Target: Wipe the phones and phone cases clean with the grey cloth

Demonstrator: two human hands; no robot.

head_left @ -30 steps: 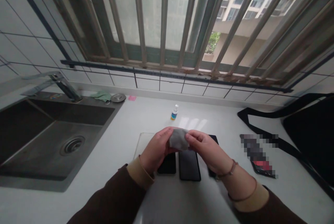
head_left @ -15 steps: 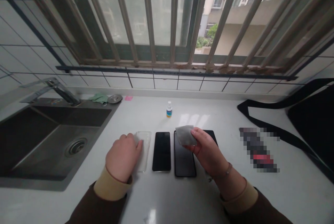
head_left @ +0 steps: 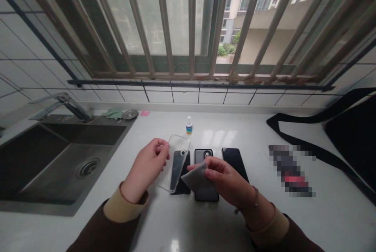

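Note:
My left hand (head_left: 151, 162) pinches the left edge of a clear phone case (head_left: 175, 156), held up and tilted over the counter. Through and beside the case shows a black phone (head_left: 185, 179) lying flat. Between thumb and fingers, my right hand (head_left: 225, 175) grips a small grey cloth (head_left: 199, 179), which hangs to the left of the fingers. Below that cloth lies a black phone case (head_left: 207, 196) with a round camera cutout near its top, partly covered. A second black phone (head_left: 235, 160) rests further right, its lower part behind my right hand.
A small white bottle (head_left: 188, 126) stands behind the phones. At left is a sink (head_left: 70, 205) with a faucet (head_left: 73, 107), green cloth (head_left: 113, 114) and metal strainer (head_left: 130, 115). A black strap (head_left: 302, 119) and a pixelated object (head_left: 290, 171) lie at right.
My left hand has lifted the clear case off the counter and moved it right, over the phone. My right hand has lowered slightly, and the grey cloth has turned downward.

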